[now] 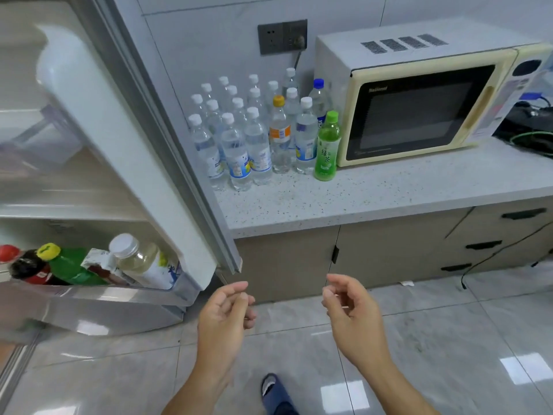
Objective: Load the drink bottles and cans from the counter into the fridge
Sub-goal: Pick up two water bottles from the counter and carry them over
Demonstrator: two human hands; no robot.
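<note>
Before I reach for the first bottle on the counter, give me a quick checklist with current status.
1. Both hands free: left hand and right hand hold nothing: ok.
2. Fridge door open: ok.
3. Space in the door shelf: already holds several bottles; remaining room cannot tell.
4. Nearest bottle reachable: green tea bottle stands upright at the front, unobstructed: ok.
5. Counter front edge in front of the bottles free for lifting out: ok.
6. Cans to load: none visible: cannot tell.
</note>
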